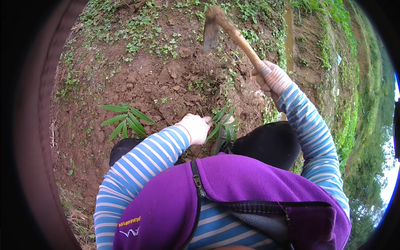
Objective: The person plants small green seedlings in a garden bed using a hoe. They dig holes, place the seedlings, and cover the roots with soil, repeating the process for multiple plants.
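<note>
My right hand [271, 79], in a pale work glove, is raised at the upper right and closed around the wooden handle of a short hoe [241, 41]. The hoe's soil-caked blade [211, 35] hangs downward above the ground. Low in the middle, my left hand [196, 127], also gloved, is close to the soil with its fingers closed. Its fingertips meet the stem side of a green leafy seedling [225, 123] with long narrow leaves; the fingers partly hide the grip. A similar leafy seedling [127, 118] stands to the left of my left arm.
Loose brown soil [154, 83] lies in front of me, with low weeds [146, 37] farther off. My bent knee [271, 143] in dark trousers is just right of the seedling. Grassy strips [350, 83] and trees run along the right.
</note>
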Demonstrator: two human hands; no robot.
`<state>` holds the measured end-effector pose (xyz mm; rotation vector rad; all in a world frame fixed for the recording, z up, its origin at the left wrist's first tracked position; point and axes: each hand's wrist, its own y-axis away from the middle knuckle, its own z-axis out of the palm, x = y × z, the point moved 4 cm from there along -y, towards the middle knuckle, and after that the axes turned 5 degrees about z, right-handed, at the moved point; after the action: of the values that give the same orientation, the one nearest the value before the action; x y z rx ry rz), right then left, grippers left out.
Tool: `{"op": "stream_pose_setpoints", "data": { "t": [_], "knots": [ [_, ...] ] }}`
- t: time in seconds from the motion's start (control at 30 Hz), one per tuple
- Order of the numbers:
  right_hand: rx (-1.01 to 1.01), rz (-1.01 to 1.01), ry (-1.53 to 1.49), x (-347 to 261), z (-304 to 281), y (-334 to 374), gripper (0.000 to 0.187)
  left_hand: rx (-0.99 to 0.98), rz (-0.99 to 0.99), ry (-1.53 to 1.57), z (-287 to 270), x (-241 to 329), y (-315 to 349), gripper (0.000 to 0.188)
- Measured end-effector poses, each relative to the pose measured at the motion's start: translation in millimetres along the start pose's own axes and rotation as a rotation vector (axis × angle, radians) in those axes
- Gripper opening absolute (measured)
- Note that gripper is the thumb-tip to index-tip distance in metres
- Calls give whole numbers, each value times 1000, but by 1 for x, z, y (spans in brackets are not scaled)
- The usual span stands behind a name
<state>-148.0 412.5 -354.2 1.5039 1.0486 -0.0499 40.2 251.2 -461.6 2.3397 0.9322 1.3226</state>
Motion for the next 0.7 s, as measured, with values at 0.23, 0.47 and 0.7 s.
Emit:
{"op": "stream_pose_setpoints", "data": {
  "t": [0.23,0.47,0.7],
  "knots": [
    [270,-355,425,8,29,-49,48,2,-25,-9,0,-4,-2,58],
    [200,441,240,81,-57,-32,47,78,-50,76,8,-7,3,51],
    [100,-223,10,-26,-9,-17,46,1,-32,7,13,-11,-5,58]
  ]
}}
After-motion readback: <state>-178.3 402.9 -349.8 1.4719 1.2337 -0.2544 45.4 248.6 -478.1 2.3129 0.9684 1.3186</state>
